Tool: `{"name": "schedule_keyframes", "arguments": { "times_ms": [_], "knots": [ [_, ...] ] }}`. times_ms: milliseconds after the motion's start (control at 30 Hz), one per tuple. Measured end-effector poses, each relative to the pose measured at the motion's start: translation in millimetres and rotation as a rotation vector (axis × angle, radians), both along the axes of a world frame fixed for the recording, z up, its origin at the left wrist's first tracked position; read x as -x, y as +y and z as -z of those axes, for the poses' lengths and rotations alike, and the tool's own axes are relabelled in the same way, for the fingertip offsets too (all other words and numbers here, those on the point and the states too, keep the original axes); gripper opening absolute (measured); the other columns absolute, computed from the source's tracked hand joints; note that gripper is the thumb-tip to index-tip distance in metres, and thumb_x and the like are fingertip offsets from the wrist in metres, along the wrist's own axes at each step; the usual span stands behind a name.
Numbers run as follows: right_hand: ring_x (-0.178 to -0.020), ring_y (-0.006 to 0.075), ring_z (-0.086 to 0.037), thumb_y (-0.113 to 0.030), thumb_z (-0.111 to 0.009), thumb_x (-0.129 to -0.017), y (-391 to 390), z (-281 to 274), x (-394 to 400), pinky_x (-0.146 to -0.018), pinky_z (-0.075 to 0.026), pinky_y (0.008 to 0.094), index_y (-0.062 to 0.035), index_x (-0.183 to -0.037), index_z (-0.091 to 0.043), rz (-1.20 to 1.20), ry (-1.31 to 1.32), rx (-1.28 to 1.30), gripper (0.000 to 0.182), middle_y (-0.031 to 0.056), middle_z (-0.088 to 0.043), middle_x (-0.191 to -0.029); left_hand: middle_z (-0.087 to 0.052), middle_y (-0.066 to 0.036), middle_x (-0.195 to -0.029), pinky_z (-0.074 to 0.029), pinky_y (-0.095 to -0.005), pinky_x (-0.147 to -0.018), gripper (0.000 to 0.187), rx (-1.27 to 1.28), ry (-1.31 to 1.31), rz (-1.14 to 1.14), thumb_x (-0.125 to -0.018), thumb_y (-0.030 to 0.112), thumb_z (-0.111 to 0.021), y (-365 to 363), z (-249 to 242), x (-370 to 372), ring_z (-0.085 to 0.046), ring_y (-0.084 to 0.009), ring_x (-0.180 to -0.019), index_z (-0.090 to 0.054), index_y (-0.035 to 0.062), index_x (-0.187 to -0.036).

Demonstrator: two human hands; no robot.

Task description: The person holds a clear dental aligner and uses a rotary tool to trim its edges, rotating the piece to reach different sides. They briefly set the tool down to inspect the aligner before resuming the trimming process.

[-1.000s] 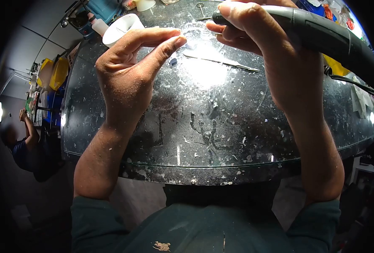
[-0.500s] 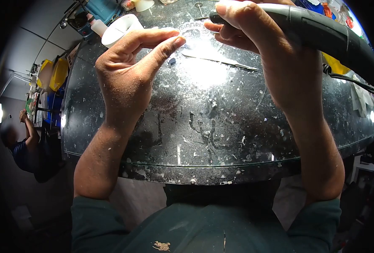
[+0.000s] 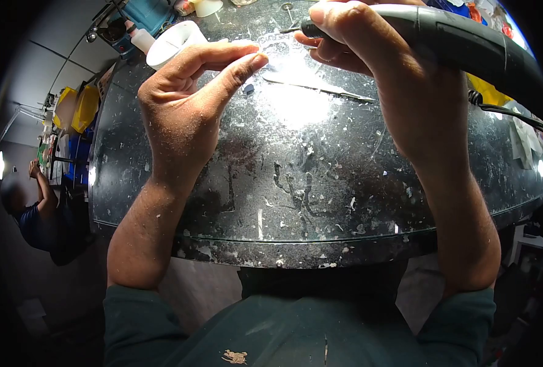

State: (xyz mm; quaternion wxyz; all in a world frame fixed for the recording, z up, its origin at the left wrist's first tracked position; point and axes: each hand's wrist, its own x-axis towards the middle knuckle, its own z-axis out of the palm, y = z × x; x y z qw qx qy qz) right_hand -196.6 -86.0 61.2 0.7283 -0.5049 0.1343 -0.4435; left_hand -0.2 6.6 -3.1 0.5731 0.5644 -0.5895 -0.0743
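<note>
My left hand [image 3: 189, 98] has its thumb and forefinger pinched together, on something too small to make out. To its right, my right hand [image 3: 381, 55] is wrapped round a thick black handheld tool [image 3: 467, 40] with a dark tip. Metal tweezers [image 3: 317, 87] lie on the speckled dark tabletop [image 3: 271, 202] between the hands, under a bright patch of light. A small dark piece [image 3: 249, 89] rests just right of my left hand. Behind that hand is a white cup [image 3: 177, 41].
A dropper bottle [image 3: 140, 38] and a blue container [image 3: 149, 13] stand at the back left. A black cable [image 3: 516, 115] and a crumpled pale sheet [image 3: 525, 139] are at the right. Another person [image 3: 36, 214] is at the far left, beyond the table.
My right hand and the black tool have shifted very slightly to the left. My left hand keeps nearly the same place and its pinch.
</note>
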Motion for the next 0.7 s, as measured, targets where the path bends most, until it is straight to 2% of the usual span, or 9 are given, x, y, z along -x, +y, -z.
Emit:
{"name": "schedule_keyframes", "arguments": {
  "times_ms": [467,567,700],
  "knots": [
    [-0.085,0.0164,-0.069,-0.019,-0.070,-0.091,-2.4,2.3,2.3,-0.082,-0.057,0.0296,-0.0005,-0.110,-0.063,0.002,0.016,0.030,0.027,0.0125,-0.070,-0.097,-0.074,-0.008,-0.097,-0.055,-0.0262,-0.085,0.015,0.058,-0.012,0.024,-0.083,0.002,-0.077,-3.4,2.7,-2.0,-0.070,-0.0142,-0.094,-0.075,0.0028,-0.098],
    [-0.085,0.0165,-0.069,-0.019,-0.070,-0.091,-2.0,2.7,2.3,-0.082,-0.057,0.0296,-0.0005,-0.110,-0.063,0.003,0.020,0.037,0.028,0.0125,-0.070,-0.097,-0.074,-0.008,-0.097,-0.054,-0.0264,-0.084,0.016,0.068,-0.059,0.010,-0.083,0.002,-0.078,-3.9,2.6,-3.1,-0.069,-0.0137,-0.093,-0.075,0.0036,-0.099],
    [-0.085,0.0166,-0.069,-0.020,-0.070,-0.091,-2.1,3.2,1.9,-0.082,-0.057,0.0296,-0.0004,-0.110,-0.063,0.003,0.024,0.046,0.028,0.0125,-0.070,-0.097,-0.074,-0.006,-0.095,-0.052,-0.0270,-0.081,0.017,0.169,-0.293,-0.027,-0.080,0.002,-0.079,-5.3,-0.9,-5.3,-0.067,-0.0132,-0.090,-0.076,0.0043,-0.097]
  ]
}}
